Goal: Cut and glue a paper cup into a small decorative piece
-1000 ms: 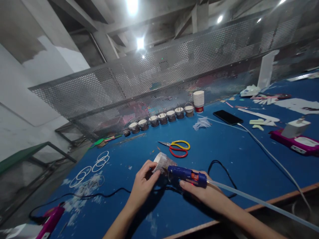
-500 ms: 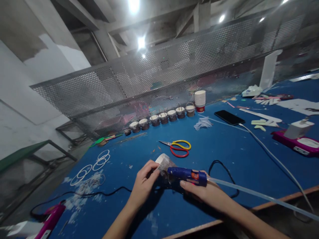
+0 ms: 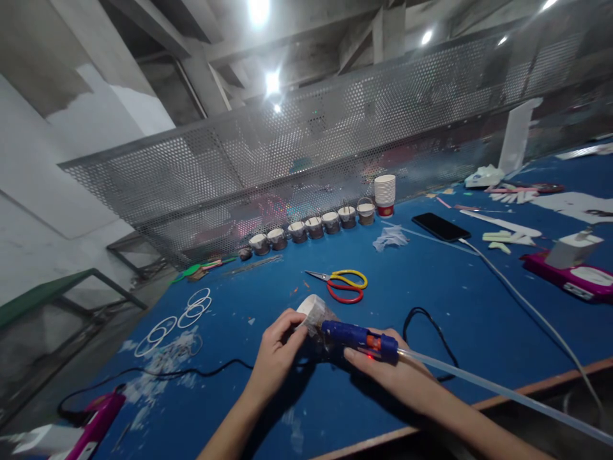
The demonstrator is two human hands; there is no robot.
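A small paper cup (image 3: 313, 312) with a grey-brown wrapping lies tilted in my left hand (image 3: 278, 351), whose fingers and thumb pinch its rim. My right hand (image 3: 390, 370) is wrapped round a blue glue gun (image 3: 357, 337), with a long clear glue stick (image 3: 493, 386) running out of its back. The gun's front end is up against the cup's side; its nozzle tip is hidden from me. A small red light glows on the gun. Beyond the cup, scissors (image 3: 340, 285) with one yellow and one red handle lie on the blue table (image 3: 268, 287).
A row of several wrapped cups (image 3: 313, 228) and a cup stack (image 3: 385, 195) stand along the perforated metal panel (image 3: 287, 160). White rings (image 3: 191, 308) lie at left. A phone (image 3: 440, 226), its white cable and a magenta power strip (image 3: 569, 275) are at right. A black cord (image 3: 191, 372) crosses the table.
Very little differs. The back of the glue gun and my right hand have dipped slightly, and the glue stick's far end sits lower. My left hand and the cup stay nearly in place.
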